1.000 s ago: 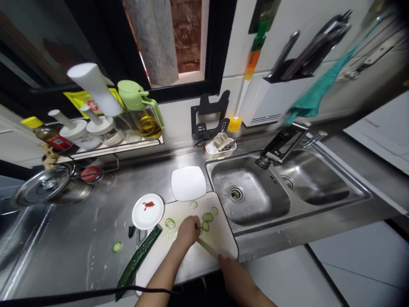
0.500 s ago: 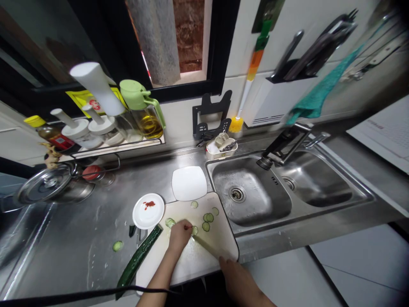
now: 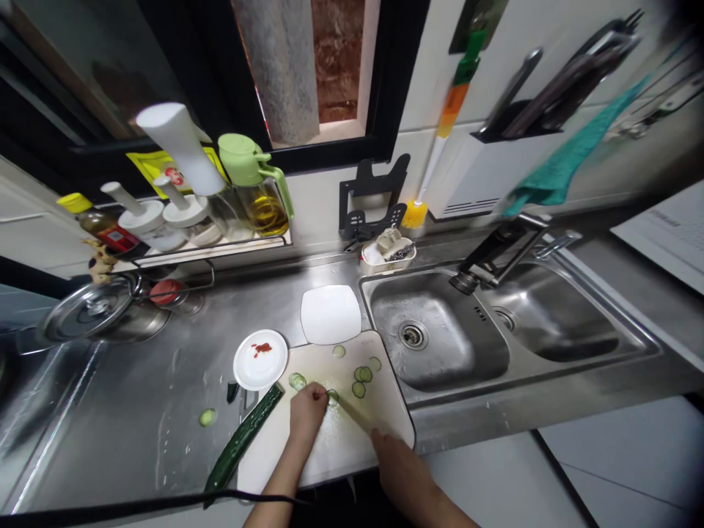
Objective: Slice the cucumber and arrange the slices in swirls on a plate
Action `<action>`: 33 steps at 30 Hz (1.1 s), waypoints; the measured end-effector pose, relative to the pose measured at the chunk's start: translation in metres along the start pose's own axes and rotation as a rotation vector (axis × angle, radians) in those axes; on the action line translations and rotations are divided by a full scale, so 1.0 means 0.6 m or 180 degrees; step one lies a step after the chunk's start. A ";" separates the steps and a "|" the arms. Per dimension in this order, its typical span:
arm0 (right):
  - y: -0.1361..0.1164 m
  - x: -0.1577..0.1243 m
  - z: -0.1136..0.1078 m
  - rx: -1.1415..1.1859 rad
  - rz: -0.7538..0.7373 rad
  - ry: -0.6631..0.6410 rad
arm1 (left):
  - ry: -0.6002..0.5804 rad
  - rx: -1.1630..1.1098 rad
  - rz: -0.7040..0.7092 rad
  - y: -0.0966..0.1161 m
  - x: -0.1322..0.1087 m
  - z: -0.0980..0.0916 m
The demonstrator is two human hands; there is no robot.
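Observation:
On the white cutting board point(image 3: 308, 469), my left hand point(image 3: 309, 412) is closed in a pinch, its fingertips at a cucumber slice point(image 3: 333, 397). My right hand point(image 3: 401, 466) grips a knife point(image 3: 355, 415) by the handle, which the hand hides. The blade points left, its tip beside that slice and close to my left fingertips. More cucumber slices point(image 3: 361, 375) lie on the board's right part, and a small overlapping pile point(image 3: 298, 381) is just beyond my left hand. A long piece of cucumber point(image 3: 245, 438) lies across the board's left edge.
A round plate point(image 3: 242, 367) with red bits and a square white plate point(image 3: 331, 315) stand behind the board. A cucumber end point(image 3: 232, 391) and one slice point(image 3: 207, 417) lie on the steel counter. The double sink point(image 3: 440, 330) is at the right; a black strap point(image 3: 137, 506) crosses the lower left.
The view has shifted slightly, moving the scene right. Relative to the board, my right hand and the knife have moved a little away and left. My left hand stays pinched at the slice.

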State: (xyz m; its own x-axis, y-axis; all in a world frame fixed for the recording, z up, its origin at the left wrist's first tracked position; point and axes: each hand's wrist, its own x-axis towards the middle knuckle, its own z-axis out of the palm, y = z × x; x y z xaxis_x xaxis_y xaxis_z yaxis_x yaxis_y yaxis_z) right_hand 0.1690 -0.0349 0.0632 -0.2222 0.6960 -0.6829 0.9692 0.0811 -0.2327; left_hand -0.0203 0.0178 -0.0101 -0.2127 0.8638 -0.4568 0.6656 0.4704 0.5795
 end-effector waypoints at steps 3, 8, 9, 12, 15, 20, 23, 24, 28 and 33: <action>-0.001 0.001 0.001 -0.0091 0.0009 -0.0021 | -0.0028 -0.0011 -0.0046 0.002 0.000 -0.002; -0.002 0.001 -0.001 -0.0063 -0.0036 0.0032 | -0.0085 0.0033 -0.0084 0.007 0.000 -0.005; -0.003 0.001 -0.002 -0.0041 -0.0026 0.0029 | -0.0098 0.0031 -0.0087 0.007 0.001 -0.006; -0.006 0.004 -0.005 -0.0052 0.0004 -0.0001 | -0.0129 -0.0002 -0.0120 0.006 0.003 -0.005; -0.011 0.006 -0.009 -0.0095 -0.0029 0.0044 | -0.0143 -0.0010 -0.0158 0.003 0.005 -0.004; -0.012 0.002 -0.012 -0.0109 0.0015 -0.0090 | -0.0154 0.0006 -0.0159 0.004 0.006 -0.005; -0.003 -0.002 -0.007 -0.0020 -0.0001 -0.0072 | -0.0157 0.0022 -0.0129 0.007 0.004 -0.004; 0.001 -0.003 -0.005 0.0016 0.0006 -0.0099 | -0.0164 0.0026 -0.0115 0.008 0.003 -0.004; 0.015 -0.005 0.006 0.0046 0.0034 -0.0115 | -0.0127 0.0092 -0.0059 0.009 0.002 -0.013; 0.023 -0.005 0.018 0.0089 0.0029 0.0017 | 0.0196 0.0373 -0.0161 0.002 0.009 -0.059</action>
State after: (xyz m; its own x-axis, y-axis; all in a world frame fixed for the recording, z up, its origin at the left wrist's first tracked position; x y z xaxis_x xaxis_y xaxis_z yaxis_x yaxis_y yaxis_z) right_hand 0.1819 -0.0435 0.0546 -0.2126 0.7003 -0.6814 0.9678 0.0547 -0.2457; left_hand -0.0458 0.0292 0.0118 -0.2892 0.8507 -0.4389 0.7312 0.4922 0.4723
